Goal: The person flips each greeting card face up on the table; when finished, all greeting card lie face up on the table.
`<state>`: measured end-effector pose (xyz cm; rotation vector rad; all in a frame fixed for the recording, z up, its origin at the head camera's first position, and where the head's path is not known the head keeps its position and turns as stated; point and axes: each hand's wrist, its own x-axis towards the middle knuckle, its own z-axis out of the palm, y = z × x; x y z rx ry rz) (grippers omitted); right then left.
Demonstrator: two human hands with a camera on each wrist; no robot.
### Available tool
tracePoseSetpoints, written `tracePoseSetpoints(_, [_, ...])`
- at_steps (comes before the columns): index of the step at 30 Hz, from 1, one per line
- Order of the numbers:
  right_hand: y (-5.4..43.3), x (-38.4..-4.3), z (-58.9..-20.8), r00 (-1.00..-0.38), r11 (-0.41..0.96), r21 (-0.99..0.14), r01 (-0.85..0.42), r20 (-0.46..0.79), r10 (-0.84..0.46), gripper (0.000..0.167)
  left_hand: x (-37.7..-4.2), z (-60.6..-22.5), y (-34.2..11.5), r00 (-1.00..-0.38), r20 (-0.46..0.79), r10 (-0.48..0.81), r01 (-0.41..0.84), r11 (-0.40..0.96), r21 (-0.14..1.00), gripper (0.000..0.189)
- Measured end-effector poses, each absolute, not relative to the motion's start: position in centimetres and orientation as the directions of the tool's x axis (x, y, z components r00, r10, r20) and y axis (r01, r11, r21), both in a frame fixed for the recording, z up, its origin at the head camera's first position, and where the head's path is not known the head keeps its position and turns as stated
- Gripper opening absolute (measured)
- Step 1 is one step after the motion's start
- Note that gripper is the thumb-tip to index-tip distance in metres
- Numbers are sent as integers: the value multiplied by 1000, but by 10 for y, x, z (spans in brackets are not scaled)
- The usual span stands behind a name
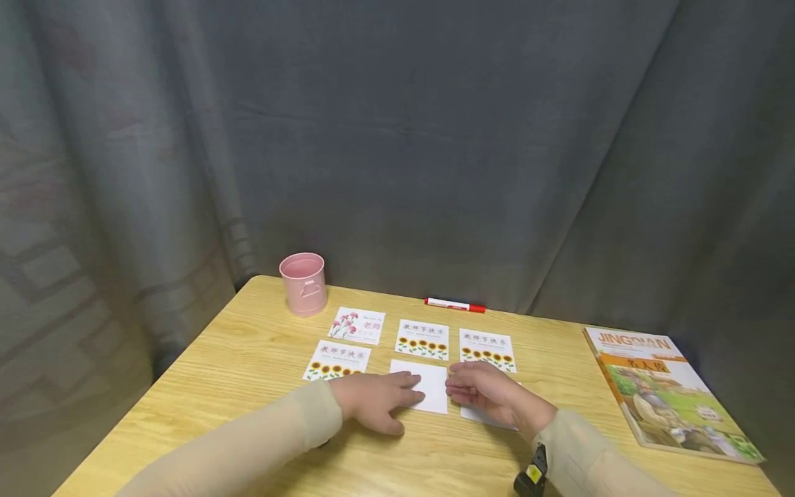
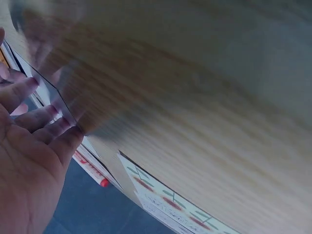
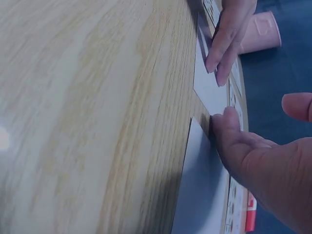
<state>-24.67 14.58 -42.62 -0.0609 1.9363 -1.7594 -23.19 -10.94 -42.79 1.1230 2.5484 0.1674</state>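
Note:
A plain white card (image 1: 433, 397) lies in the middle of the front row on the table. My left hand (image 1: 375, 400) reaches over its left part, fingers spread and fingertips resting on it. Along the card's right edge are the fingertips of my right hand (image 1: 487, 388), lightly bent, with the thumb apart in the right wrist view. A second plain white card (image 3: 197, 195) lies below the right hand, which partly covers it in the head view. To the left, a sunflower card (image 1: 337, 359) is partly overlapped by the left hand.
Behind are a carnation card (image 1: 357, 326) and two sunflower cards, one central (image 1: 424, 339) and one right (image 1: 486, 347). A pink bucket (image 1: 303, 284) stands back left. A red-and-white marker (image 1: 455, 305) lies near the back edge. A magazine (image 1: 673, 397) lies at right.

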Motion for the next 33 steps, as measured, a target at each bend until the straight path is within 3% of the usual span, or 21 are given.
tracePoseSetpoints(11, [135, -256, -432, -884, -3, -935, 356, -335, -326, 42, -235, -436, -116, -689, -205, 695, 589, 702, 401, 67])
tracePoseSetpoints(16, [129, -257, -441, -885, 85, -933, 350, -359, -297, 34, -233, -435, -115, -692, -189, 697, 574, 689, 442, 66])
tracePoseSetpoints(21, [127, -255, -444, -868, 174, -926, 335, -375, -326, 15, -237, -437, -116, -701, -116, 703, 563, 647, 514, 59])
tracePoseSetpoints(28, [132, -257, -436, -896, 183, -951, 248, -297, -330, 10, -245, -438, -130, -846, 79, 528, 445, 616, 650, 43])
tracePoseSetpoints(33, [137, -261, -431, -903, 183, -958, 222, -273, -332, 9, -252, -438, -133, -934, 112, 338, 300, 580, 757, 35])
